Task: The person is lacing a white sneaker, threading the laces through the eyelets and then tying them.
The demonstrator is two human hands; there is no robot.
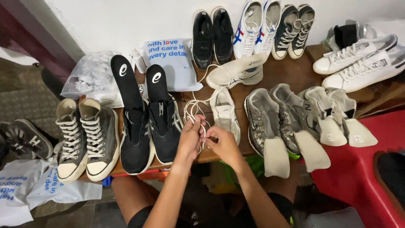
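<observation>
At table edge, left hand (190,135) and right hand (222,142) pinch white shoelace (195,110), fingers clamped; white sneaker (225,113) just beside, laceless.

Quick count of the counter (291,71): nine pairs of shoes on it by my tally. That's one grey high-top pair (86,137), two black pairs (147,126), two white pairs (358,61), one white-blue pair (257,27), one navy pair (293,29), two grey runner pairs (270,118). Four have insoles (126,80) sticking out. One more dark shoe (25,139) on the floor at 9 o'clock. Two hands (190,139), one white lace bundle (194,110). Bags: three white printed (173,59), one clear (90,78).
</observation>
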